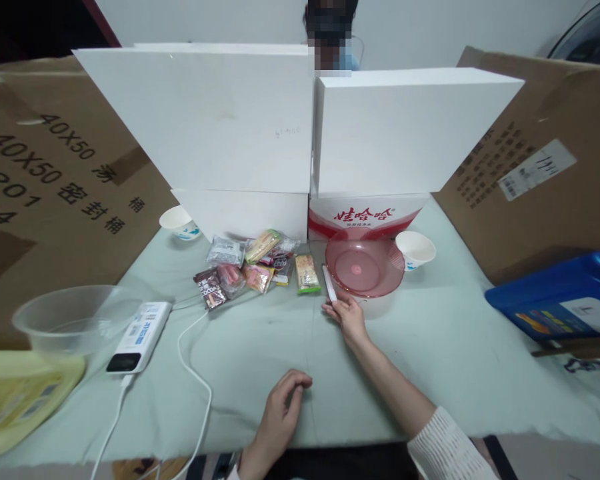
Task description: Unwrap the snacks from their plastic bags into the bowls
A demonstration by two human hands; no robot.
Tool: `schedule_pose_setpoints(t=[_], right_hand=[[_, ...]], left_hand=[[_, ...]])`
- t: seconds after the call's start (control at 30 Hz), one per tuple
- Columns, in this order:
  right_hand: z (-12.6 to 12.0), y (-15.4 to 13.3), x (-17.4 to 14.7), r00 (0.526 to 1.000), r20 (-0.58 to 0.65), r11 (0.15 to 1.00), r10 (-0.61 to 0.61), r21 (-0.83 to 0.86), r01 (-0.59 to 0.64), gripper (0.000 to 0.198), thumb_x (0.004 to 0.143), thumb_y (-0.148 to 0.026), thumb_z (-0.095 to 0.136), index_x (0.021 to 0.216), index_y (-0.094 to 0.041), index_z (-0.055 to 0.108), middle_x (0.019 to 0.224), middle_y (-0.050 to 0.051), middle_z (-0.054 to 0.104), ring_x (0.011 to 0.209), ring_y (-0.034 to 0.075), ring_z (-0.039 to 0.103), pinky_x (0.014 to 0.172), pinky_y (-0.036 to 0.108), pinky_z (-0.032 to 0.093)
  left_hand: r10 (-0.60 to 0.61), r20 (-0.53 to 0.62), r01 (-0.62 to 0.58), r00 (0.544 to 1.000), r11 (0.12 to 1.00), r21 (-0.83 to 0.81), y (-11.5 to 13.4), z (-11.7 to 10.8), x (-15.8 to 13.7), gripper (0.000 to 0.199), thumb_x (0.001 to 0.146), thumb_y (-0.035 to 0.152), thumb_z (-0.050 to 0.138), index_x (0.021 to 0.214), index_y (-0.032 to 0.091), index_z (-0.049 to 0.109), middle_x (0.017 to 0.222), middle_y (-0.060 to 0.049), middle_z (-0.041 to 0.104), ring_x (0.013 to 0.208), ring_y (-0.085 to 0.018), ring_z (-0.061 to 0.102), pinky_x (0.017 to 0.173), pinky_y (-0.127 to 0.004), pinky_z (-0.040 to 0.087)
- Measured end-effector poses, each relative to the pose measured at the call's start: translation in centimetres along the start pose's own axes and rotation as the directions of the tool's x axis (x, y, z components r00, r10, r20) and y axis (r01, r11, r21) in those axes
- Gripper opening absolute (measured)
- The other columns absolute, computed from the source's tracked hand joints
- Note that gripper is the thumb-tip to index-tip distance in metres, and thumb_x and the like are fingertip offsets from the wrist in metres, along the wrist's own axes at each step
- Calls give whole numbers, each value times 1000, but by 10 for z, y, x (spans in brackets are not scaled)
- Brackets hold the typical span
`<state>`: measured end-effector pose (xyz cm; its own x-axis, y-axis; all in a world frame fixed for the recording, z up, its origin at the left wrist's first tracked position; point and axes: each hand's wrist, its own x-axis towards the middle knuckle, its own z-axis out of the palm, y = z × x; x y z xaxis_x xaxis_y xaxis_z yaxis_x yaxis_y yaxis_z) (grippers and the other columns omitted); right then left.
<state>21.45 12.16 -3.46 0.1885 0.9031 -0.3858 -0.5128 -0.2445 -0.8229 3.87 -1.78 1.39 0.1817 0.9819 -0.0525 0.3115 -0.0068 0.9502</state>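
Observation:
My right hand (347,319) is on the table at the front left of a pink see-through bowl (365,268). Its fingers close on the near end of a slim white stick-like thing (329,283), which points away from me; its exact kind I cannot make out. Just left of it lies a snack in clear and green wrapping (307,273). Near the table's front edge rests my left hand (283,408), its fingers loosely curled together and nothing visible in them. Farther left is a pile of several packaged snacks (257,273), with a dark brown packet (211,289) at its near side.
White paper bowls stand at right (415,250) and left (179,222). White boards (240,120) and cardboard boxes (55,173) wall the table. Left are a clear basin (75,320), a cabled power bank (140,337) and a yellow container (30,400); right, a blue jug (565,293). A person sits behind the boards.

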Motion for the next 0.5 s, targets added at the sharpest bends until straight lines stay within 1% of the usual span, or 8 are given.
schedule_pose_setpoints(t=[0.07, 0.1, 0.23, 0.27, 0.3, 0.4, 0.5], right_hand=[[3, -2, 3, 999, 11, 999, 33, 22, -33, 36, 58, -23, 74, 84, -20, 49, 63, 0, 67, 57, 17, 68, 53, 26, 54], [5, -4, 4, 999, 19, 998, 42, 37, -43, 36, 58, -22, 74, 83, -20, 49, 63, 0, 67, 57, 17, 68, 51, 25, 54], [10, -10, -1, 995, 71, 993, 71, 86, -77, 39, 56, -16, 73, 85, -21, 48, 82, 3, 72, 77, 18, 70, 60, 24, 55], [9, -11, -5, 993, 86, 992, 85, 84, -93, 39, 56, -16, 72, 86, -21, 48, 84, 4, 72, 78, 18, 70, 61, 25, 55], [8, -13, -9, 990, 99, 991, 102, 76, -110, 39, 56, -16, 72, 87, -20, 49, 83, 5, 72, 76, 19, 70, 59, 25, 55], [-4, -18, -22, 986, 103, 990, 132, 40, -137, 36, 59, -20, 71, 89, -18, 51, 73, 5, 72, 60, 17, 68, 50, 24, 52], [-21, -27, -28, 994, 57, 995, 94, 14, -95, 34, 62, -26, 69, 89, -18, 52, 66, 1, 69, 53, 13, 64, 47, 21, 49]], left_hand=[[-3, -1, 3, 1000, 1000, 2, 0, -1, -1, 22, 89, 26, 41, 85, 17, 61, 85, -8, 65, 84, -19, 61, 77, -29, 47], [-5, -1, 5, 1000, 1000, 3, -1, -2, -2, 22, 89, 26, 41, 85, 18, 61, 85, -8, 65, 84, -19, 61, 77, -29, 47], [-15, -1, 15, 1000, 1000, 12, 0, -5, -3, 22, 89, 27, 42, 86, 18, 61, 85, -7, 65, 84, -19, 61, 77, -28, 47], [-18, -6, 18, 1000, 1000, 15, 1, -5, -3, 21, 88, 27, 42, 86, 18, 62, 85, -7, 65, 84, -19, 61, 77, -28, 47], [-20, -11, 20, 1000, 1000, 17, 2, -6, -3, 21, 88, 27, 43, 85, 18, 62, 84, -7, 65, 83, -19, 61, 76, -28, 47], [-18, -14, 18, 1000, 1000, 16, 4, -5, -2, 21, 88, 27, 43, 84, 18, 62, 83, -7, 65, 82, -19, 62, 76, -28, 48], [-18, -3, 18, 1000, 1000, 14, 5, -3, -1, 22, 88, 27, 42, 84, 18, 62, 83, -7, 65, 82, -19, 61, 76, -29, 48]])
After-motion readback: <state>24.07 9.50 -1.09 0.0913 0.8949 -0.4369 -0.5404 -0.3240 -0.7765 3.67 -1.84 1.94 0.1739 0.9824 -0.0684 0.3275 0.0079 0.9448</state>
